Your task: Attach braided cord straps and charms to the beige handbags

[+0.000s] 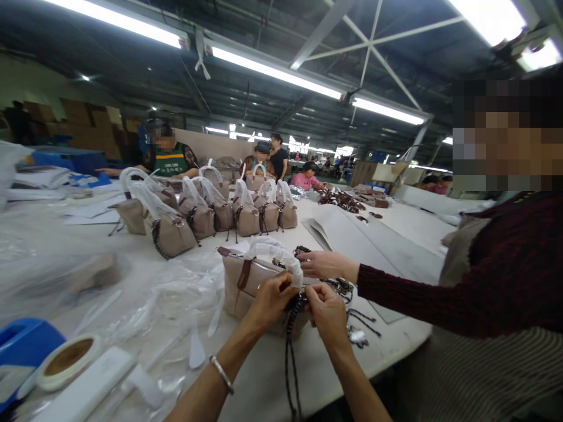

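A beige handbag (233,281) with a brown strap tab and a white-wrapped handle (275,249) stands in front of me. My left hand (275,299) is closed at the handle's near end, fingers pinched by the top of a black braided cord (294,316). Close on its right, my right hand (326,305) pinches at the same spot; what lies between its fingertips is too small to make out. The cord's two thin ends hang down over the table edge. Behind the bag, a co-worker's hand (328,265) in a dark red sleeve touches a pile of black cords (341,287).
Several beige bags (176,234) with wrapped handles stand farther back on the white table (396,346). Clear plastic (145,310), a tape roll (68,360) and a blue object (26,346) lie at left. Brown pieces (341,200) are heaped behind. A person (497,264) stands close at right.
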Demonstrator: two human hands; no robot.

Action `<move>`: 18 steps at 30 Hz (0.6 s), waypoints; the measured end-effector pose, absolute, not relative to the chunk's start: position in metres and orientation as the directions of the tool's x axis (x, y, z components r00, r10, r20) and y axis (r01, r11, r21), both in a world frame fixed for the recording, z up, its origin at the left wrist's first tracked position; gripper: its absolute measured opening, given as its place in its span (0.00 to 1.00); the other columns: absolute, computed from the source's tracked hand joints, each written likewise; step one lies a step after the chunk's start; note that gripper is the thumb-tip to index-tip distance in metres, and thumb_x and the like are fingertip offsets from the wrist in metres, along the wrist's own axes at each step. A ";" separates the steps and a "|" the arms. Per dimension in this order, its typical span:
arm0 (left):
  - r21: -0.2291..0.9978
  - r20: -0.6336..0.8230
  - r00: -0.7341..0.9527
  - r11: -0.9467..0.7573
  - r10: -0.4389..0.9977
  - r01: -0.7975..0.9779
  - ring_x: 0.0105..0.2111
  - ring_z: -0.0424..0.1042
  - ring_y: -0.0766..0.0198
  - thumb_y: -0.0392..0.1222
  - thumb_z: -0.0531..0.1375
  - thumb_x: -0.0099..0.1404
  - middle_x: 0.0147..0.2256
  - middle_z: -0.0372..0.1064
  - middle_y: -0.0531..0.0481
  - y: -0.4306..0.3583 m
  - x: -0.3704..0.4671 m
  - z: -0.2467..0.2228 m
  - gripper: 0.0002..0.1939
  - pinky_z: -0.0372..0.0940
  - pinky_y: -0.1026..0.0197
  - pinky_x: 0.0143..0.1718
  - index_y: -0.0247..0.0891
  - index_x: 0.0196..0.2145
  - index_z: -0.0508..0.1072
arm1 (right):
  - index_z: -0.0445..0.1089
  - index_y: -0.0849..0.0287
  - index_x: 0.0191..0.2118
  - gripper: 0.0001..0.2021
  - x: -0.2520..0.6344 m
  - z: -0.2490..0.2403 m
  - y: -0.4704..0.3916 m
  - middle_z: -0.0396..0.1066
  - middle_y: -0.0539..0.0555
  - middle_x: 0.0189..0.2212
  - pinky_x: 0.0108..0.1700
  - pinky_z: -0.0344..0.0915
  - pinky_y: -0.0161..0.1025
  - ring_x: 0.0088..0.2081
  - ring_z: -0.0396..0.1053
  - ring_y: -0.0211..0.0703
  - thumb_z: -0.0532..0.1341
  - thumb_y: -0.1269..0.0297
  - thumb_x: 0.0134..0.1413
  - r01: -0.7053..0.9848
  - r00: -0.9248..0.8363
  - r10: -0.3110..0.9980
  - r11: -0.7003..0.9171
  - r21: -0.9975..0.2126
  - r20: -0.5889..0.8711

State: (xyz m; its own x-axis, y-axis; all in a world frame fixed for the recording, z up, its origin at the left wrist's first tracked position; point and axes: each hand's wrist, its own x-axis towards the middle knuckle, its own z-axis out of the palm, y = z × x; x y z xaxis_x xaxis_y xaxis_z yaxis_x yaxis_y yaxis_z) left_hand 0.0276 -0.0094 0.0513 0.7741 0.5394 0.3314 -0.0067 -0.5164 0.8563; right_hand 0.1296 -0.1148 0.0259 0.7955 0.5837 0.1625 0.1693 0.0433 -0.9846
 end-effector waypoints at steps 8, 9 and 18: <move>0.855 0.364 0.696 -0.519 0.619 0.015 0.27 0.60 0.64 0.41 0.55 0.62 0.23 0.59 0.57 -0.011 0.028 0.047 0.08 0.53 0.62 0.29 0.39 0.26 0.62 | 0.65 0.58 0.25 0.17 0.138 0.029 -0.110 0.65 0.46 0.13 0.13 0.48 0.31 0.11 0.55 0.33 0.62 0.48 0.50 0.133 0.740 0.653 0.088 -0.987 0.158; 0.858 0.361 0.696 -0.513 0.621 0.013 0.27 0.60 0.64 0.41 0.55 0.62 0.23 0.59 0.57 -0.010 0.028 0.047 0.08 0.54 0.62 0.29 0.39 0.26 0.61 | 0.65 0.58 0.25 0.17 0.138 0.030 -0.111 0.65 0.46 0.14 0.13 0.49 0.30 0.11 0.55 0.32 0.62 0.49 0.50 0.134 0.737 0.657 0.086 -0.987 0.158; 0.883 0.326 0.717 -0.469 0.615 0.000 0.27 0.63 0.64 0.43 0.54 0.63 0.24 0.61 0.57 -0.006 0.027 0.044 0.08 0.57 0.63 0.28 0.39 0.27 0.62 | 0.65 0.58 0.23 0.13 0.139 0.033 -0.115 0.67 0.46 0.13 0.12 0.50 0.29 0.11 0.57 0.33 0.62 0.55 0.50 0.188 0.691 0.705 0.039 -0.981 0.161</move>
State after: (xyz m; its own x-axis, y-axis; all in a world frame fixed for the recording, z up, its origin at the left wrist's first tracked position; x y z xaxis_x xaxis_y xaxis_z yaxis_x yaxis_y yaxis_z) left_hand 0.0273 -0.0055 0.0439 0.7175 0.6154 0.3264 0.0004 -0.4690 0.8832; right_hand 0.1390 -0.1146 0.0327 0.6909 0.7049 0.1607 0.1882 0.0392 -0.9813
